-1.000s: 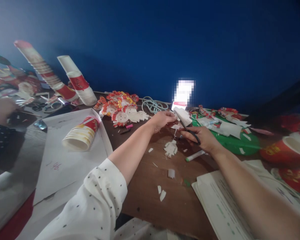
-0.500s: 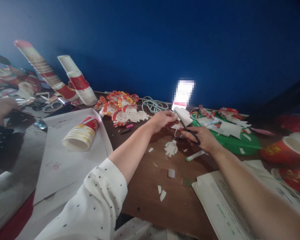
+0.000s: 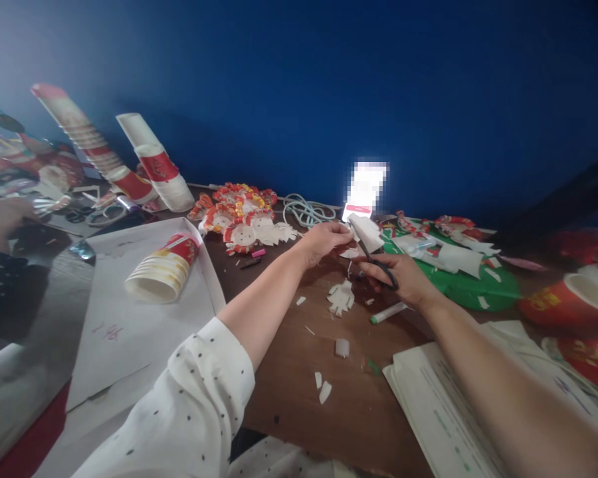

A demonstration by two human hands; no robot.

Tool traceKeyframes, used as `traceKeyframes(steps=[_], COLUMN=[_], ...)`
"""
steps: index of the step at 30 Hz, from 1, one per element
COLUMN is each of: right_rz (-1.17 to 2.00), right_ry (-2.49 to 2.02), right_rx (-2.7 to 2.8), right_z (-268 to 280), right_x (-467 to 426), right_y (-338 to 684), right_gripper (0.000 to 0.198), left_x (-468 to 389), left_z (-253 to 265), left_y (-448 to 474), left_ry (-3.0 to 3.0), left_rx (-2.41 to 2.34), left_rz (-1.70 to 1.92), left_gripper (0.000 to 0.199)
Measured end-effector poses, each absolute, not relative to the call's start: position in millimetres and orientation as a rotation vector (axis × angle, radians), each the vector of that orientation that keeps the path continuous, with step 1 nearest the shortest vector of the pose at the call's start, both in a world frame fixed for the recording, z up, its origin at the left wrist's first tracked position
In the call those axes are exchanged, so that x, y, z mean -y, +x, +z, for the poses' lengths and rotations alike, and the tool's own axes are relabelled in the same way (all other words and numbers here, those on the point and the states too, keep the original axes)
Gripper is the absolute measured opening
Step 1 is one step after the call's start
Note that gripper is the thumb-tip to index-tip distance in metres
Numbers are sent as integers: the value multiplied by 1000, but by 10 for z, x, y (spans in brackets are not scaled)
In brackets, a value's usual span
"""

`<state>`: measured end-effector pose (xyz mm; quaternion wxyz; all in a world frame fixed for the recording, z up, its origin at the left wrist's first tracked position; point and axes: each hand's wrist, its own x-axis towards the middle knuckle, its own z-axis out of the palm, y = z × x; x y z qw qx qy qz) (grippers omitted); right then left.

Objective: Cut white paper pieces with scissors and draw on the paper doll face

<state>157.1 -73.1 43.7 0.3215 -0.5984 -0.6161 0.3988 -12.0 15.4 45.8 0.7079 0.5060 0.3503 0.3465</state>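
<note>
Over the brown table, my left hand (image 3: 327,241) pinches a piece of white paper (image 3: 367,232) between thumb and fingers. My right hand (image 3: 403,277) is closed around the black handles of a pair of scissors (image 3: 387,273), whose blades reach up to the paper's lower edge. How far the blades are apart I cannot tell. Below the hands lies a cut-out white paper figure (image 3: 340,297) with jagged edges. A white marker with a green end (image 3: 387,313) rests on the table just under my right hand.
Paper cups (image 3: 160,269) lie on a white box lid (image 3: 104,318) at left; tall cup stacks (image 3: 162,169) lean behind. Several red-trimmed paper figures (image 3: 242,219) and a pale cord (image 3: 306,211) sit near the blue wall. A green sheet (image 3: 478,285), papers (image 3: 431,392) and a red cup (image 3: 563,299) are right. Another person's arm (image 3: 2,222) shows far left.
Little differs. The white paper has tilted slightly at the scissors, and the whole view has shifted a few pixels. Both hands keep their hold.
</note>
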Motion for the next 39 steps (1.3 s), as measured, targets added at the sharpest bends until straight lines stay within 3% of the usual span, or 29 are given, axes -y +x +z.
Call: traceKeyframes(steps=[13, 39], right_rz=[1161, 1034], right_ry=[-1510, -1480], right_rx=[1633, 1503], right_z=[420, 357], right_x=[727, 731], right_y=[1617, 1540], right_gripper=[44, 41], left_x=[-181, -153], left_z=[448, 358], left_y=[-128, -134], left_ry=[1047, 870], left_rx=[-797, -627], left_rz=[876, 797], left_gripper=[12, 16])
